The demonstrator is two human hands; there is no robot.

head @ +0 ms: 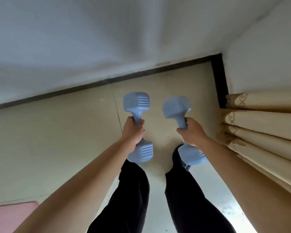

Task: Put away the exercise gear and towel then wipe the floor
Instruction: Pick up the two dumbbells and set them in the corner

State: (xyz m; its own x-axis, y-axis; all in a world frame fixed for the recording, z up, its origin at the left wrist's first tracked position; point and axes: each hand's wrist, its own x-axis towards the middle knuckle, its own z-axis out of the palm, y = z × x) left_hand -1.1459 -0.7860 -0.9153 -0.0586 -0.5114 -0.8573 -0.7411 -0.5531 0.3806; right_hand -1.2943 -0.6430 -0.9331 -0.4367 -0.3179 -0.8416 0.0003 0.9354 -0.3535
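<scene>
- Currently, the left hand grips the left dumbbell by its handle; the right hand grips the right dumbbell likewise.
- Both dumbbells hang above the floor, near its far right corner, beside the curtain.
- Lower both level, clear of the shoe; release only once they rest.

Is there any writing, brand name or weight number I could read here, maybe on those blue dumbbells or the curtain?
No text can be read anywhere in this view.
Left dumbbell, gripped by the left hand: only moulded ridges on its ends, no number or brand.
Right dumbbell, gripped by the right hand: upper end face too blurred to tell any marking.
Curtain: an ornamental pattern, no letters.
</scene>
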